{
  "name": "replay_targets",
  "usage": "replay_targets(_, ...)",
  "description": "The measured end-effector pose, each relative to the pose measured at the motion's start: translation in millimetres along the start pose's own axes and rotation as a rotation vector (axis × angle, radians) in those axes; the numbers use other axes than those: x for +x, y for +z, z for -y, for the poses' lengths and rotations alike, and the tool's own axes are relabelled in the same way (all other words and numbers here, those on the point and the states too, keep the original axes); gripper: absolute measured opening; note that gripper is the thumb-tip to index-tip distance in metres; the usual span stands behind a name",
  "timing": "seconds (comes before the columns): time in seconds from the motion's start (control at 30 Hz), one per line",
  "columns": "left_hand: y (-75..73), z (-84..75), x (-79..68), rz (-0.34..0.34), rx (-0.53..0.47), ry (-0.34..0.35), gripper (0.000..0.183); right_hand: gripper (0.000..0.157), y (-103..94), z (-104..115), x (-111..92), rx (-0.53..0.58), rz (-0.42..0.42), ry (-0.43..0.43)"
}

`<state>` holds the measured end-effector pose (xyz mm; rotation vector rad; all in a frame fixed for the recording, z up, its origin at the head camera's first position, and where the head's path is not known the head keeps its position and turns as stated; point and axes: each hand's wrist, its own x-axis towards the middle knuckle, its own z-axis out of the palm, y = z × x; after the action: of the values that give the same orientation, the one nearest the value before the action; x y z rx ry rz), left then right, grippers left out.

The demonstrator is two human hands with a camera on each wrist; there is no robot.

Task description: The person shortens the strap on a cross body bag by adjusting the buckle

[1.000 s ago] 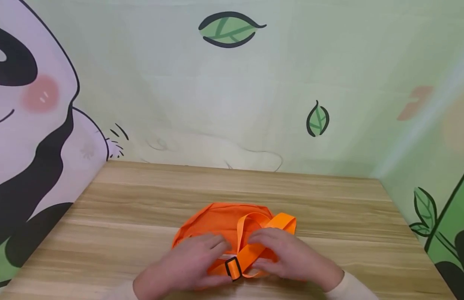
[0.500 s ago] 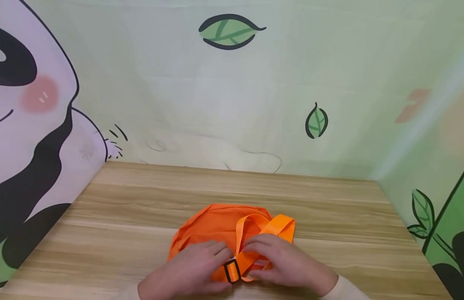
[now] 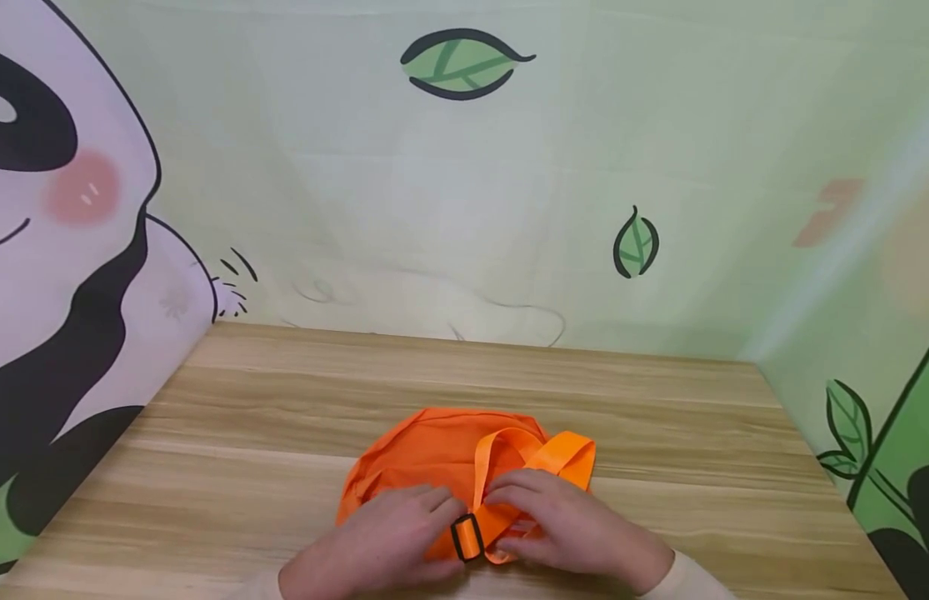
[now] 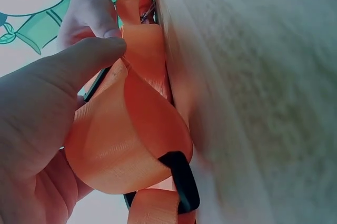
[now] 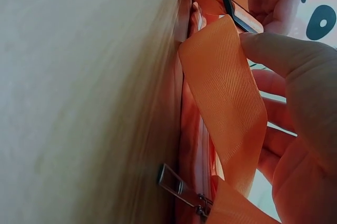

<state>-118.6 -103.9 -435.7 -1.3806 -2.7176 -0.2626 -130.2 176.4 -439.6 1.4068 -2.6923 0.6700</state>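
Note:
An orange bag (image 3: 434, 446) lies on the table in the head view, its lower part hidden by both hands. Across it runs an orange strap (image 3: 501, 510) with a black slide buckle (image 3: 467, 537). My left hand (image 3: 397, 529) pinches the strap beside the buckle, thumb on top in the left wrist view, where the webbing (image 4: 105, 134) bulges into a loop. Close to its right, my right hand (image 3: 565, 521) holds the strap between thumb and fingers. In the right wrist view the flat strap (image 5: 226, 92) hangs from the right thumb tip, with a metal zipper pull (image 5: 176, 184) below.
The wood-grain table (image 3: 269, 417) reaches back to a wall covering (image 3: 344, 200) printed with leaves and a panda. A second black buckle (image 4: 184, 182) sits lower on the strap in the left wrist view.
The right hand has shifted a little left and down, toward the left hand. The bag's left edge shows slightly further left. Both hands stay on the strap.

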Motion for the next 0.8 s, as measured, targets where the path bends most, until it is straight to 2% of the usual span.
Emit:
replay_targets(0.17, 0.6, -1.1, 0.5, -0.009, -0.007, -0.002, 0.042, 0.038, 0.4, -0.1, -0.9, 0.011, 0.022, 0.034)
replay_targets(0.33, 0.1, -2.2, 0.1, -0.021, 0.001, -0.014, 0.043, 0.038, 1.2, -1.1, -1.5, -0.006, -0.002, 0.01)
replay_targets(0.57, -4.1, -2.3, -0.7, -0.126, 0.025, 0.018, 0.041, 0.042, -0.8, -0.4, 0.4, -0.027, -0.039, -0.013)
replay_targets(0.8, -15.3, 1.2, -1.9, -0.192, -0.011, 0.016, 0.049, 0.047, -4.1, 1.9, 5.4, 0.057, -0.061, 0.02)
